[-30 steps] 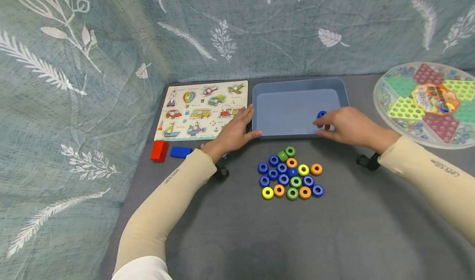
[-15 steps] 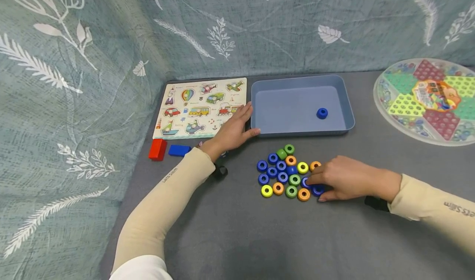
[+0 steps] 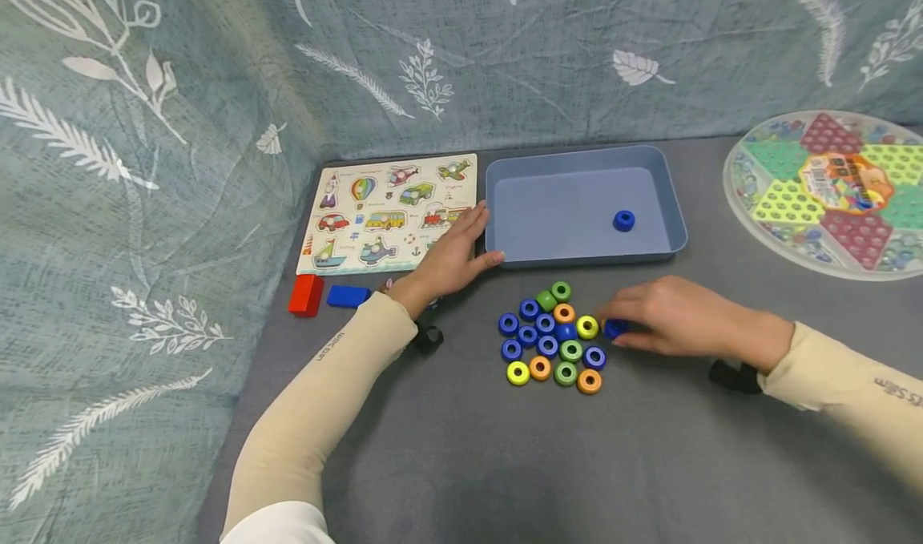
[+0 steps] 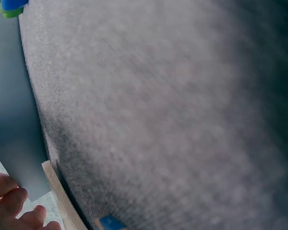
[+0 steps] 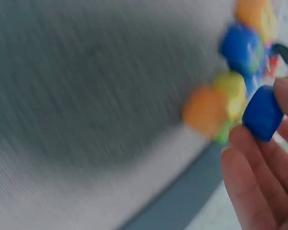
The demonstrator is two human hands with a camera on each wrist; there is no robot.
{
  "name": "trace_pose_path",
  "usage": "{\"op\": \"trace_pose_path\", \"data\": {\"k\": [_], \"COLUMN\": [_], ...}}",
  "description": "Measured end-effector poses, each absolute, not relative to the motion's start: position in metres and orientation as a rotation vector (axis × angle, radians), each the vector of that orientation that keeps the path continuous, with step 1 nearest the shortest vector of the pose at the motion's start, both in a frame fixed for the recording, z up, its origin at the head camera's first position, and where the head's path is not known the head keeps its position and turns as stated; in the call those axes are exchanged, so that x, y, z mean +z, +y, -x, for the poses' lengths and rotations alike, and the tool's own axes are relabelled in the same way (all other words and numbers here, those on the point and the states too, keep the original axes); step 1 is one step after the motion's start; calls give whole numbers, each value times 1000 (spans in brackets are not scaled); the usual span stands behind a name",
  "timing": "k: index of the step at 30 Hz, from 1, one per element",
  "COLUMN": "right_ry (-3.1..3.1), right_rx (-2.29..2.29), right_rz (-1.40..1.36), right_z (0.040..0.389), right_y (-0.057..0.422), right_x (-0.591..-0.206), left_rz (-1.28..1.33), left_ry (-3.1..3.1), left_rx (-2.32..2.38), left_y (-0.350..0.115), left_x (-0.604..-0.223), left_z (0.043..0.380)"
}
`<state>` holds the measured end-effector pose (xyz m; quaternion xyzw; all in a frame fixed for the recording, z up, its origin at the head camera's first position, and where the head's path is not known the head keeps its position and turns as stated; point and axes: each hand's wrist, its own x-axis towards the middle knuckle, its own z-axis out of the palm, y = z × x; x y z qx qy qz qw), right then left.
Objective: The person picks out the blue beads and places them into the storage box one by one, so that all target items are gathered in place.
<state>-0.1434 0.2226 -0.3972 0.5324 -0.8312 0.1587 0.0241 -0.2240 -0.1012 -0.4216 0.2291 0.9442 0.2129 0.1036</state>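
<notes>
My right hand (image 3: 674, 316) pinches a blue ring bead (image 5: 263, 114) between thumb and fingertips, just right of the bead cluster. In the head view the hand covers much of that bead. Straight fingers of my left hand (image 3: 450, 259) touch the left side of the blue-grey tray (image 3: 555, 215). A single blue bead (image 3: 624, 220) sits in the tray's right part. In front of the tray lie several loose beads in blue, green, orange and yellow, among them a yellow bead (image 3: 517, 373). An orange bead (image 5: 204, 111) shows blurred in the right wrist view.
A picture puzzle board (image 3: 385, 219) lies left of the tray, partly under my left hand. Before it are a red block (image 3: 306, 296) and a blue block (image 3: 348, 296). A round Chinese-checkers board (image 3: 840, 195) lies at the right. Patterned cloth (image 3: 505, 71) hangs behind.
My right hand left a blue bead in the tray, came down to the cluster, and picked up the blue bead at its right end. It has since lifted slightly toward the tray. My left hand stays put.
</notes>
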Motion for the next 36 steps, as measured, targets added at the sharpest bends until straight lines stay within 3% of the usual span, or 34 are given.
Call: {"op": "trace_pose_path", "data": {"k": [13, 21, 25, 32, 36], "right_ry": [-3007, -3032, -2947, -2720, -2676], "right_rx": [495, 502, 506, 354, 216], "right_rz": [-961, -823, -975, -1659, -1806], "right_z": [230, 235, 217, 154, 127], "right_y": [201, 195, 192, 185, 183], "right_x": [-364, -369, -371, -384, -395], "left_rz": [-667, -676, -674, -687, -688], "left_ry": [2790, 2768, 2763, 2767, 2763], "left_rx": [671, 680, 666, 691, 708], "left_y": [-104, -102, -103, -102, -104], "left_x": [-422, -423, -422, -424, -424], "left_z": [224, 225, 224, 225, 224]}}
